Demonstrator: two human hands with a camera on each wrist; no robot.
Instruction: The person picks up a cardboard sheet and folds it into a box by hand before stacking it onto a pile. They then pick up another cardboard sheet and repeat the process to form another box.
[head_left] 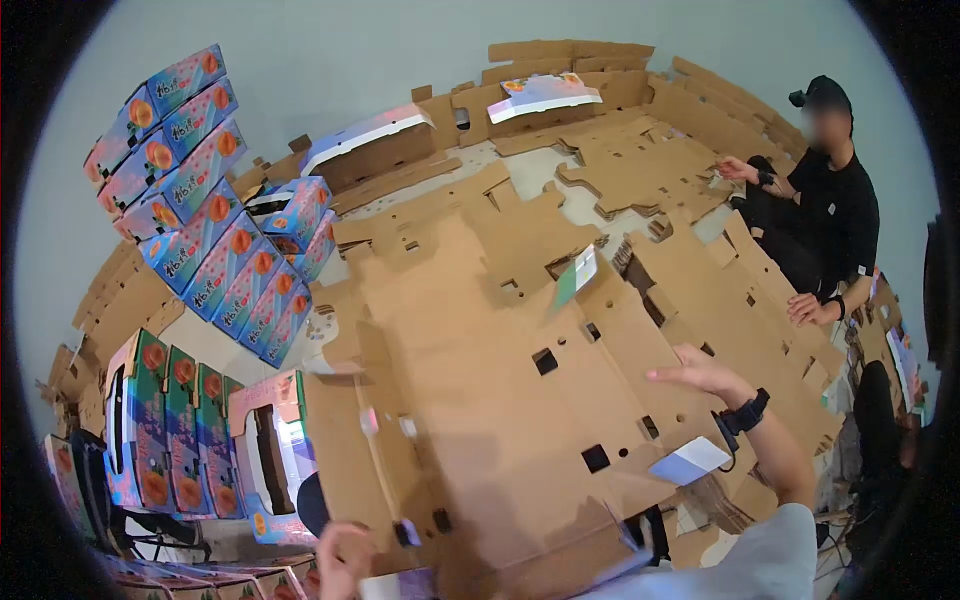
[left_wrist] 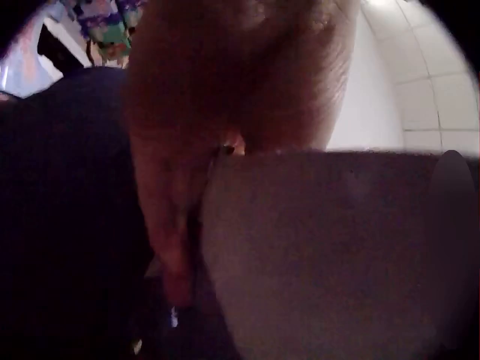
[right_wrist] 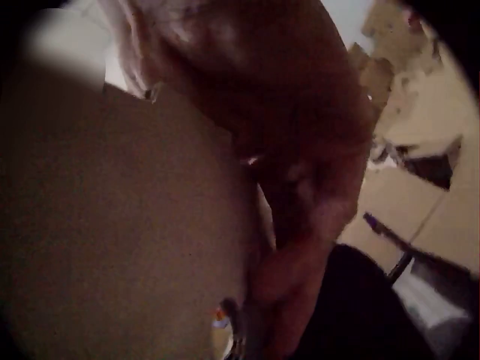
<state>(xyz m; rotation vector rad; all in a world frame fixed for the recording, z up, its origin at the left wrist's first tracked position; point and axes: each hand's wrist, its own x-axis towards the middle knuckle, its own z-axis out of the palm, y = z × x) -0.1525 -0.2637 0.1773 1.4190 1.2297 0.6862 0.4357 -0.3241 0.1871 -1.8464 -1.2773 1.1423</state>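
A large unfolded cardboard box blank (head_left: 480, 400), brown side up with cut-out holes and raised side flaps, spreads before me in the head view. My left hand (head_left: 345, 555) grips its near left edge, low in the view. On the right side, my right hand (head_left: 700, 370) holds the blank with the thumb over the brown face. Close up in the left wrist view, the cardboard (left_wrist: 322, 247) runs in between thumb and fingers, which are dark. The right wrist view has the board (right_wrist: 135, 225) in the grasp of the right hand (right_wrist: 300, 127), fingertips partly hidden.
Printed peach boxes (head_left: 200, 200) stand stacked at the left, with green-and-pink boxes (head_left: 180, 430) below. More flattened cardboard (head_left: 640, 160) covers the floor ahead and along the wall. Another person (head_left: 830, 200) in black sits at the right among the sheets.
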